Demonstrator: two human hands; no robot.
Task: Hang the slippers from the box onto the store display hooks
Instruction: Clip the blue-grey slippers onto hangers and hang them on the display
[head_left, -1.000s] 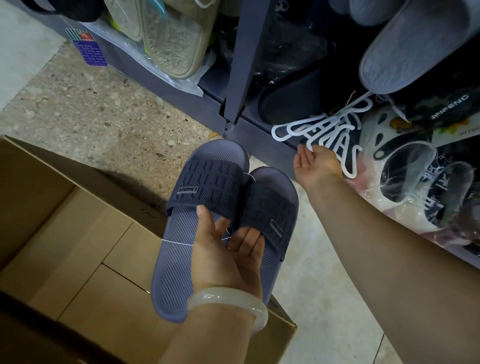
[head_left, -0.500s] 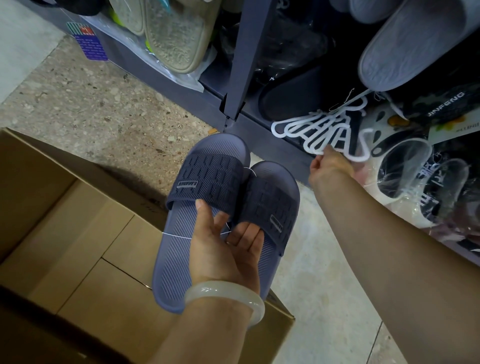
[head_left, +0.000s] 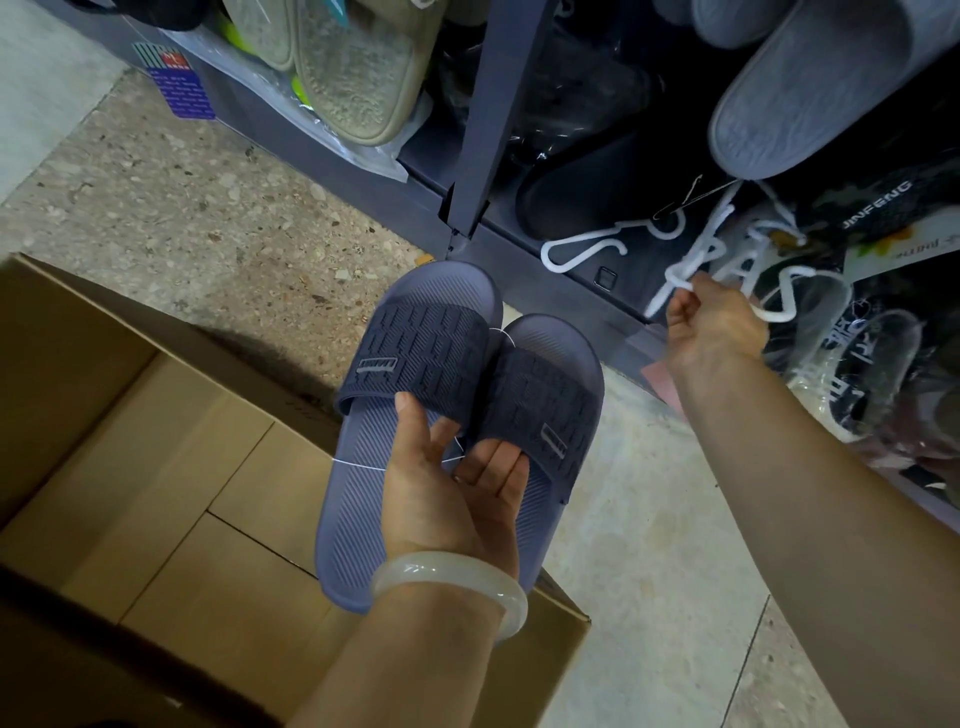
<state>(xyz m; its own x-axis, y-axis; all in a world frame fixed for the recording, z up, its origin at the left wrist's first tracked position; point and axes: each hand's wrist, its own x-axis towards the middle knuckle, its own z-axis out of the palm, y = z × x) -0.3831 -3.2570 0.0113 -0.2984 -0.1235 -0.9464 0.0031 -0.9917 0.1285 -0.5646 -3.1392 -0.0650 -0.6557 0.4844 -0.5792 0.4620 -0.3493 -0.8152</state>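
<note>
My left hand (head_left: 457, 493) holds a pair of navy blue slippers (head_left: 441, 384) from below, soles facing up toward me, tied together with a thin white string. The pair hovers over the right side of an open cardboard box (head_left: 156, 467). To the right, my right hand (head_left: 711, 332) is closed on a bunch of white plastic hangers (head_left: 727, 260) that dangle low on the display rack. One hanger (head_left: 576, 254) has swung out to the left, apart from the bunch.
A dark display rack (head_left: 478, 130) runs across the top, hung with beige slippers (head_left: 353, 78), grey slippers (head_left: 810, 93) and bagged clear sandals (head_left: 857, 364). Speckled floor (head_left: 208, 208) lies between box and rack.
My right hand closed its fingers on the white hangers and pulled them; one hanger spread away to the left. The slippers in my left hand stayed nearly still.
</note>
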